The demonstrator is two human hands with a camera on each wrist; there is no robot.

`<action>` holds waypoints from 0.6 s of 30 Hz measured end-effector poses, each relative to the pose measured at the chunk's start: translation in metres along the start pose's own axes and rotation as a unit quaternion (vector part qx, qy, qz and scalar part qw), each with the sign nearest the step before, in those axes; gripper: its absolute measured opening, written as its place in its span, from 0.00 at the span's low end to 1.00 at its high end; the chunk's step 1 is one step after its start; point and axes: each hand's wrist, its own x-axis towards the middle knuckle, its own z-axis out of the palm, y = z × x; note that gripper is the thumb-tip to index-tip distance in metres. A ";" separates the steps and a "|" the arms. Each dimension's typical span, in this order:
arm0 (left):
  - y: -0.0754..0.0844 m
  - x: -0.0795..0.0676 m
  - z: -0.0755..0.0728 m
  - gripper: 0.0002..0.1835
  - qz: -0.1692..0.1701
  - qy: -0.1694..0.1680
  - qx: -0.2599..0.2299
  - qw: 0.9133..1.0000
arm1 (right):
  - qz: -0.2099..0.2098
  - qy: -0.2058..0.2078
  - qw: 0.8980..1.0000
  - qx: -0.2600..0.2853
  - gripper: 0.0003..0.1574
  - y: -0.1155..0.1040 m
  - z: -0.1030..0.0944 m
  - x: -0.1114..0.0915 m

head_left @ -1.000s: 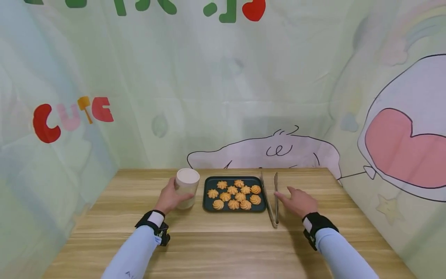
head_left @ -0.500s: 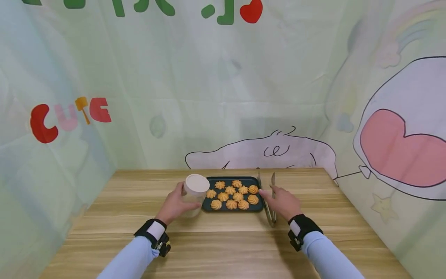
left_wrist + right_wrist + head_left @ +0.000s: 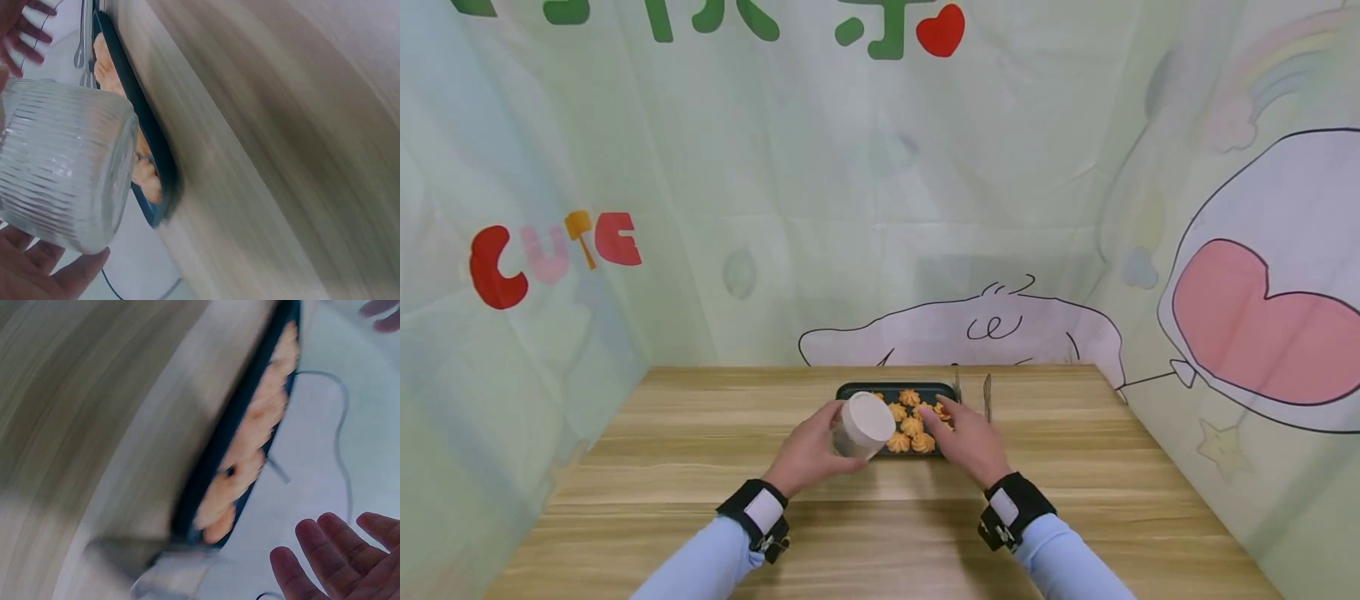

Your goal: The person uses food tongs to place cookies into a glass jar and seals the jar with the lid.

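Observation:
My left hand (image 3: 811, 454) grips a clear ribbed jar (image 3: 59, 165) with a white lid (image 3: 869, 418). The jar is raised above the table and tilted, in front of the left part of a dark tray (image 3: 891, 386). Golden swirled cookies (image 3: 922, 442) lie on that tray, some of them hidden by the jar and the hands. My right hand (image 3: 970, 443) is over the tray's right side, a short gap away from the lid. Its fingers are spread with nothing between them, as the right wrist view also shows.
Metal tongs (image 3: 987, 400) lie just right of the tray, partly covered by my right hand in the head view. The wooden table (image 3: 880, 542) meets a printed cloth backdrop (image 3: 850, 208) behind and at both sides.
My left hand has lifted the jar and carried it rightward, tilting its lid toward the right hand. My right hand has moved left from beside the tongs to over the tray.

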 end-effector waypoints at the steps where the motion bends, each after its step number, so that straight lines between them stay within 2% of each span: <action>1: 0.002 0.000 0.002 0.50 0.008 -0.002 0.010 1.000 | -0.003 0.001 1.000 0.013 0.43 -0.005 0.001 -0.001; 6: 0.011 0.001 0.010 0.48 0.037 -0.017 0.062 0.997 | 0.008 -0.007 0.998 0.066 0.47 -0.030 0.008 -0.005; 11: 0.018 -0.002 0.018 0.47 0.056 -0.019 0.121 0.991 | 0.031 -0.035 0.994 0.095 0.52 -0.049 0.015 -0.013; 15: 0.022 -0.005 0.023 0.47 0.059 -0.023 0.142 0.988 | 0.048 -0.060 0.992 0.101 0.55 -0.057 0.017 -0.019; 18: 0.023 -0.006 0.025 0.47 0.062 -0.025 0.147 0.987 | 0.054 -0.067 0.990 0.109 0.52 -0.059 0.017 -0.021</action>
